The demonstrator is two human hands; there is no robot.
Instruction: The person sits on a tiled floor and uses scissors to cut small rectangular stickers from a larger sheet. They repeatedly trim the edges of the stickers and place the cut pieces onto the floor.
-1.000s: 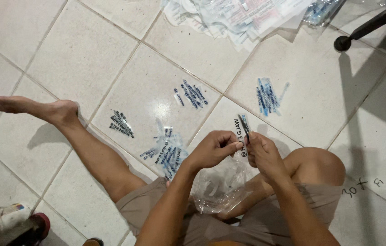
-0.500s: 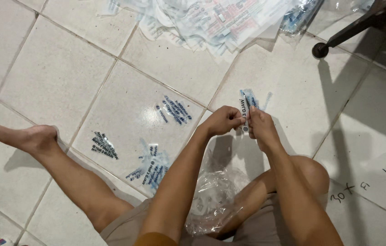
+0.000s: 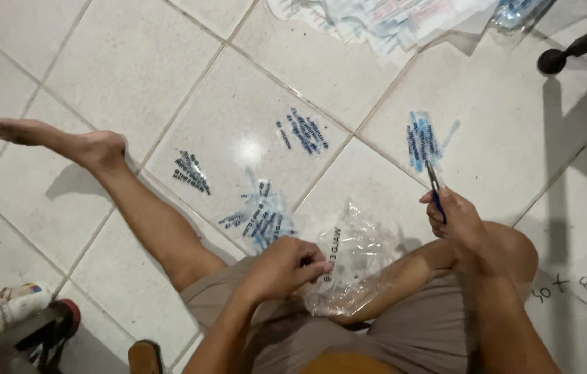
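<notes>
Sitting on the tile floor (image 3: 134, 62), sorting little plastic packets

Left hand (image 3: 286, 266) is pinched shut on the edge of a crinkly clear plastic bag (image 3: 356, 266) in the lap, lower middle of the frame. Right hand (image 3: 456, 221) is closed around a thin dark pen-like tool (image 3: 435, 188), tip near a blue-printed packet (image 3: 423, 140) on the floor at centre right.

The person sits on the floor, left leg (image 3: 134, 201) stretched out straight with the bare foot (image 3: 51, 138) turned sideways, right knee (image 3: 508, 249) bent. The left hand (image 3: 286, 266) is curled, fingers pinched together in front of the lap. The right hand (image 3: 456, 218) is raised above the knee, fingers closed in a grip.
</notes>
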